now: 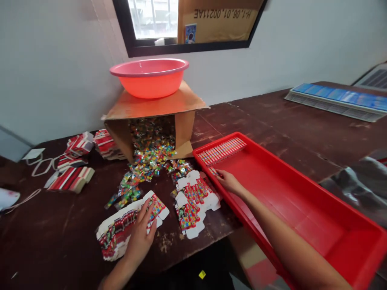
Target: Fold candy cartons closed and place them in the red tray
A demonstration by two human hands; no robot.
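Observation:
My left hand [140,231] lies with outstretched fingers on a fanned row of flat printed cartons [119,225] at the front of the table. Reaching into the left side of a long red tray [287,181], my right hand [230,183] has its fingers closed at the end of a small filled carton [213,171]. Beyond it, a row of similar small cartons [222,151] stands packed against the tray's far end. Between my hands sits a second fanned pile of flat cartons [193,201]. Small clear bags of colourful candies [148,163] lie behind the two piles.
The candy bags spill from a cardboard box [187,125] lying on its side, with a pink basin [151,80] on top. Bundles of flat cartons [71,179] and loose bands [45,165] lie at left. Blue printed sheets [341,98] are stacked at back right.

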